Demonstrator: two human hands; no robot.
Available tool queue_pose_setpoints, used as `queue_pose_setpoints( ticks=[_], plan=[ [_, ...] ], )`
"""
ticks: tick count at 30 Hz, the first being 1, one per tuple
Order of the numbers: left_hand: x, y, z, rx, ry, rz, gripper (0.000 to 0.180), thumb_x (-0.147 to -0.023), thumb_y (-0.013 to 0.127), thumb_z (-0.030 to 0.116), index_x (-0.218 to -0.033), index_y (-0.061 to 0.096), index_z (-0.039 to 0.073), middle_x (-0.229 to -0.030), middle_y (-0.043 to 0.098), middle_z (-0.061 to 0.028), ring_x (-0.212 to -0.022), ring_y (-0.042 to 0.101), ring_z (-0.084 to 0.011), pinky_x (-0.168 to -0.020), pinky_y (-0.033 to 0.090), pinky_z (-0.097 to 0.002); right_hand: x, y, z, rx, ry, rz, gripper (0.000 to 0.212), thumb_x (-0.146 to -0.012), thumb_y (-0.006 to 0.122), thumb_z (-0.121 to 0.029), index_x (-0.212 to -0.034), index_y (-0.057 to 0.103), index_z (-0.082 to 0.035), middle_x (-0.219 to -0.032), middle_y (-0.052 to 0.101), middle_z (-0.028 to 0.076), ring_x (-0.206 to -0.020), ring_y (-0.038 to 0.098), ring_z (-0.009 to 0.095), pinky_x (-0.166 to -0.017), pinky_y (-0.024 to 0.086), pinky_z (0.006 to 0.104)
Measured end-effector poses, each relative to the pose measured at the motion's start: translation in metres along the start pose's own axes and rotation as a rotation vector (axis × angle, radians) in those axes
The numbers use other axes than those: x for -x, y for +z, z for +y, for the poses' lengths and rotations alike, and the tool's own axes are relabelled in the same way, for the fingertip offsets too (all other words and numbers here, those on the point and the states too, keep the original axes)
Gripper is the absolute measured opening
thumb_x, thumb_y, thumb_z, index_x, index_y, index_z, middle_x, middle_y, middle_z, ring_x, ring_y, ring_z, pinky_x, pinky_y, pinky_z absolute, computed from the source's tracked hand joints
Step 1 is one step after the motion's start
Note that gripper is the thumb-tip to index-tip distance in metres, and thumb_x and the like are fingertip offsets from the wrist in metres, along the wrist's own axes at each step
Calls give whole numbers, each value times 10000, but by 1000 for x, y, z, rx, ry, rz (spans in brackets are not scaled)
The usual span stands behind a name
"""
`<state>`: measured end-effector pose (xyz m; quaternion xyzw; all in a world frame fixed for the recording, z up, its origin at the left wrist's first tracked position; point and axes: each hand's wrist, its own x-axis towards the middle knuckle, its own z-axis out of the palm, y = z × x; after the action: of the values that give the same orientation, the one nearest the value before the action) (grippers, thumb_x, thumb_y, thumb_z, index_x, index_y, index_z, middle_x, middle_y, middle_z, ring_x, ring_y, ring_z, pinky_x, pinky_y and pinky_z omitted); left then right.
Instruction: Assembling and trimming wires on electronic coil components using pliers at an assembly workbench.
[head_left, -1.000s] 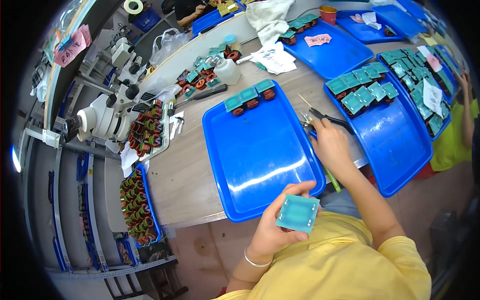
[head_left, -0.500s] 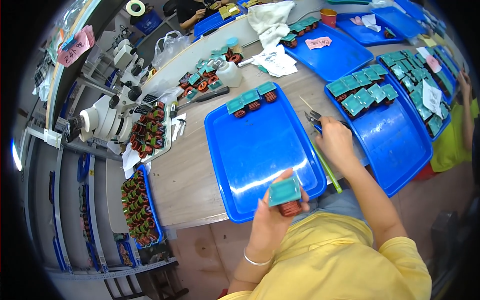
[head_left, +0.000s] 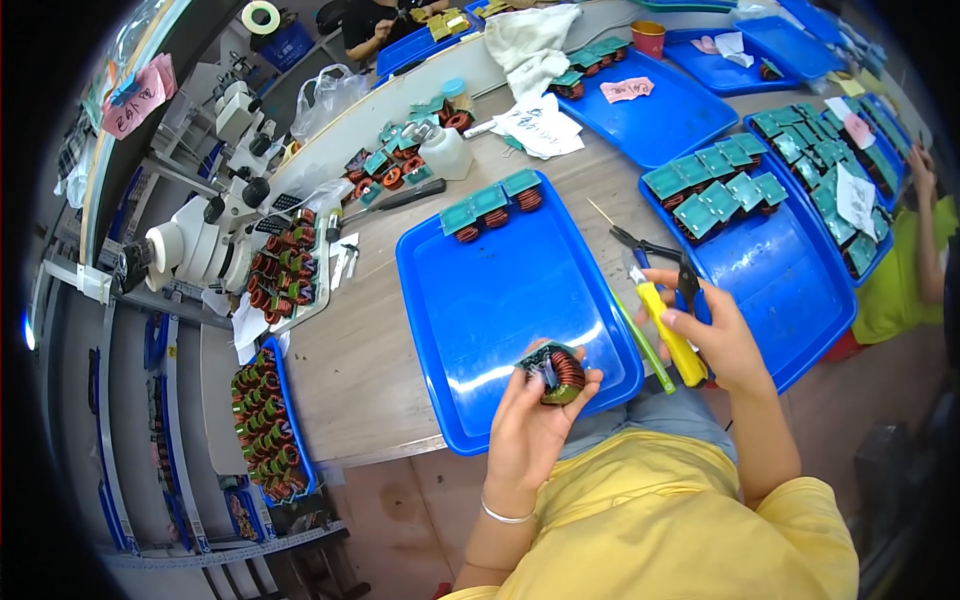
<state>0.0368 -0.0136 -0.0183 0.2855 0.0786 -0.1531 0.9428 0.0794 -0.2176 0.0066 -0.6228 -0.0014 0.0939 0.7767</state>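
Note:
My left hand (head_left: pixel 532 425) holds a copper-wound coil (head_left: pixel 562 375) on a small green circuit board, above the near edge of a blue tray (head_left: pixel 490 300). The coil side is turned up, and the fingers wrap round it from below. My right hand (head_left: pixel 722 335) is closed on a yellow utility knife (head_left: pixel 672 338), its tip pointing away from me. Right beside those fingers are dark pliers (head_left: pixel 640 243) with blue on the handles; whether the hand touches them I cannot tell. At the tray's far end, several boards with coils (head_left: pixel 490 203) stand in a row, green side up.
To the right, another blue tray (head_left: pixel 770 300) carries two rows of coil boards. A green stick (head_left: pixel 652 350) lies along the middle tray's right rim. A black-handled tool (head_left: pixel 405 196), a white bottle (head_left: pixel 447 155) and microscopes (head_left: pixel 190 245) stand or lie left. Bare coils fill a tray (head_left: pixel 300 420).
My right hand has moved off the pliers' area toward me and now holds the yellow knife. In my left hand the board has turned from green side up to coil side up.

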Motion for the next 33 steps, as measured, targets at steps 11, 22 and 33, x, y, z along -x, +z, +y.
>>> queue_pose_setpoints(
  ticks=[11, 22, 33],
  plan=[
    [15, 41, -4, -936, 581, 109, 594, -718, 589, -108, -1230, 334, 50, -1185, 492, -247, -984, 571, -232, -808, 475, -295, 42, 3, -25, 195, -129, -230, 382, -668, 696, -29, -1027, 579, 27, -930, 625, 129, -842, 606, 174, -748, 473, 281],
    [16, 43, 3, -1258, 828, 5, 585, -621, 689, -103, -1114, 417, 57, -1164, 500, -266, -1070, 526, -264, -805, 471, -289, 48, 3, -35, 231, -206, -473, 428, -720, 559, 3, -1148, 537, -11, -1130, 587, 109, -1016, 582, 213, -892, 439, 312],
    [21, 55, 3, -1159, 681, 32, 555, -658, 657, -74, -1161, 432, -6, -1130, 530, -261, -1046, 544, -267, -826, 451, -297, 49, 6, -41, 234, -148, -452, 437, -621, 607, -27, -1055, 606, 24, -949, 644, 163, -827, 642, 194, -758, 475, 250]
  ],
)
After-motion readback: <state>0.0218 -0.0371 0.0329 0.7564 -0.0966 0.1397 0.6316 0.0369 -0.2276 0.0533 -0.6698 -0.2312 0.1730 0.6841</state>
